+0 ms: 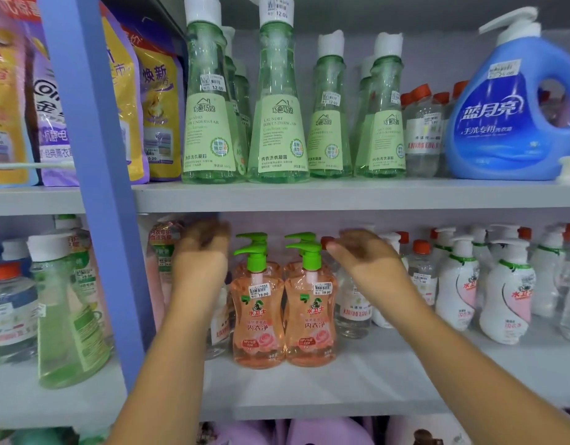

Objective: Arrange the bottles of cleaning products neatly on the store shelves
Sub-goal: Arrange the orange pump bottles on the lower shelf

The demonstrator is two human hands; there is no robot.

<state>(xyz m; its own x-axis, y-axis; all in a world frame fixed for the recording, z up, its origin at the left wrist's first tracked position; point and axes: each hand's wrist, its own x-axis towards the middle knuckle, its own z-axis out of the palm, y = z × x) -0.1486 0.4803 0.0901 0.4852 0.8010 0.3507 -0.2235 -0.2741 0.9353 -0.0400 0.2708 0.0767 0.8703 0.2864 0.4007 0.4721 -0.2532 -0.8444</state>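
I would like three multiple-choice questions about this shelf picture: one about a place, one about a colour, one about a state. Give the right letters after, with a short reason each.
1. Where does the blue detergent jug stand?
A. Upper shelf, right end
B. Lower shelf, left end
C. Lower shelf, between the hands

2. What colour are the pump heads of the two pink bottles at the front?
A. White
B. Green
C. Red

3. What is the state of the left hand and the right hand?
A. Each lifts a pink bottle
B. Both rest on the shelf board
C. Both are raised with fingers open, one on each side of the pink bottles

Answers:
1 A: it stands at the right of the row of green bottles.
2 B: the pumps are bright green.
3 C: neither hand encloses a bottle.
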